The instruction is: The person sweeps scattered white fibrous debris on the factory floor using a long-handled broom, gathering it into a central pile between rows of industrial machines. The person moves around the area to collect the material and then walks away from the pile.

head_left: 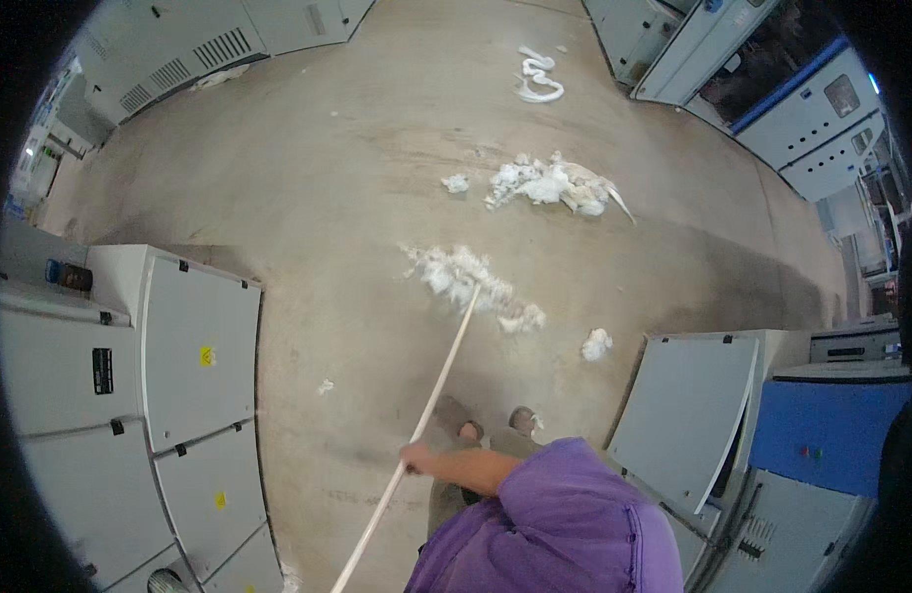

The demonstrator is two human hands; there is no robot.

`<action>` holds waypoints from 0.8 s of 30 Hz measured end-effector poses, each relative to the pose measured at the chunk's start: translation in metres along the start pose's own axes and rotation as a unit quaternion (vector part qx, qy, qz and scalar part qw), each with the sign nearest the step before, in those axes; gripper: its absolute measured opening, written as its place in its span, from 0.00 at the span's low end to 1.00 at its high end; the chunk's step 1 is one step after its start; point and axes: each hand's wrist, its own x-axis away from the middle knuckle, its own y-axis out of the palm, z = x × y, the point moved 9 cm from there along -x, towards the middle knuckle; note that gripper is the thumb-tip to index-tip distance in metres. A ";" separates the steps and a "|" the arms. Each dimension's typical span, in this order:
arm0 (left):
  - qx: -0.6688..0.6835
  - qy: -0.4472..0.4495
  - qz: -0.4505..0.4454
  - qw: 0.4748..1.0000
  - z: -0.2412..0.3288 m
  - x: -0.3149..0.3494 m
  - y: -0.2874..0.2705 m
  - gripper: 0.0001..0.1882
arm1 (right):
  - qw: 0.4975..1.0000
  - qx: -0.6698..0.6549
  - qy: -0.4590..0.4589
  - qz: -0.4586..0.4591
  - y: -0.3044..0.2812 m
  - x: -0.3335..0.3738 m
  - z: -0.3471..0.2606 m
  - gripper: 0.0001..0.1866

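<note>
My right hand (414,458) reaches across my body to the left, its fingers wrapped round a long pale pole (446,371). The pole slants from the lower edge up to a heap of white cotton-like fluff (454,274) on the floor in front of my feet. Its far end meets the fluff, and I cannot make out any head on it there. My left hand is out of view. Beyond lies a second, larger heap of white fluff (545,183), with a small tuft (456,184) beside it on the left.
Another tuft (596,345) lies to the right, a small scrap (326,386) to the left. Farther off, a white coiled strip (538,79) rests on the concrete floor (377,119). Grey machine cabinets (199,346) line the left; a grey cabinet (685,410) and blue panel (822,435) stand right.
</note>
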 end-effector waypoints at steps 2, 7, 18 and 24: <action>0.025 0.100 -0.062 0.993 0.084 -0.029 -0.002 0.19 | 0.991 -0.106 -0.083 0.025 -0.054 -0.022 -0.048 0.10; 0.163 0.266 0.017 0.950 0.323 -0.062 -0.029 0.19 | 0.990 -0.086 -0.100 0.053 -0.154 -0.005 -0.154 0.11; 0.230 0.553 -0.407 0.690 0.770 0.102 -0.066 0.26 | 0.891 -0.325 -0.296 0.114 -0.425 0.174 -0.191 0.14; 0.389 0.328 -0.343 0.789 0.830 -0.005 -0.031 0.15 | 0.924 -0.277 -0.194 0.180 -0.644 0.178 -0.109 0.18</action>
